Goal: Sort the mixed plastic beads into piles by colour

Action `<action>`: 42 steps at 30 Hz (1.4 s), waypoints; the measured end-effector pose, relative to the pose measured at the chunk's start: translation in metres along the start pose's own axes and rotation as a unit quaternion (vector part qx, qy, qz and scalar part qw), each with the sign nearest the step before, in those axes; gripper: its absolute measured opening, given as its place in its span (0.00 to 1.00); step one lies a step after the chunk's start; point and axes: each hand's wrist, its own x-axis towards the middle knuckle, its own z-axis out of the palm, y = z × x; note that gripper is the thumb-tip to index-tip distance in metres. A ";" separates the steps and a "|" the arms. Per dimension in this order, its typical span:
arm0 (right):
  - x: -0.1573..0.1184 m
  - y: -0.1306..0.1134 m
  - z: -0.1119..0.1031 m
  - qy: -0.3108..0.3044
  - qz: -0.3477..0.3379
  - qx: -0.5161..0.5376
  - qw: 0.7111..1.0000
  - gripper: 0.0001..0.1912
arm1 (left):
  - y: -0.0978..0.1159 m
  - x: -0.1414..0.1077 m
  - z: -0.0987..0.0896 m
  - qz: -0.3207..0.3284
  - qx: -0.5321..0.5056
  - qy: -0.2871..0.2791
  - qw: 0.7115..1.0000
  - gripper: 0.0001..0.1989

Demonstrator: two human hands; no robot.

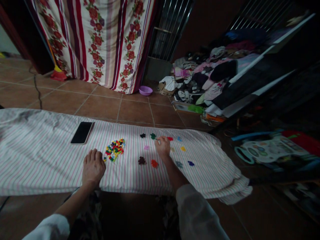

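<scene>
Two hands work over one striped cloth [57,160]. The left hand [94,167] rests palm down, loosely extended, just beside one mixed pile of small coloured pieces [115,149]. The right hand [163,146] is positioned among eleven visible single-colour clusters [154,163], fingers curled; whether it pinches a piece cannot be determined. One phone [82,132] lies beyond the left hand.

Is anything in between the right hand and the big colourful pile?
Yes, the small pink cluster lies on the striped cloth between the right hand and the mixed pile. It looks low, so the hand could probably pass over.
</scene>
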 end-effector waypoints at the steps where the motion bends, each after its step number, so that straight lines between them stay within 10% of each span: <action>1: 0.003 0.003 0.002 -0.005 -0.002 -0.009 1.000 0.09 | -0.001 0.000 0.002 0.006 0.004 0.001 1.000 0.15; 26: 0.030 0.006 0.035 -0.048 -0.026 -0.047 0.997 0.10 | -0.002 -0.001 0.008 0.013 0.010 0.000 1.000 0.16; 42: 0.016 -0.055 0.031 -0.156 -0.051 0.046 0.985 0.17 | -0.001 -0.001 0.007 -0.007 -0.029 0.002 1.000 0.18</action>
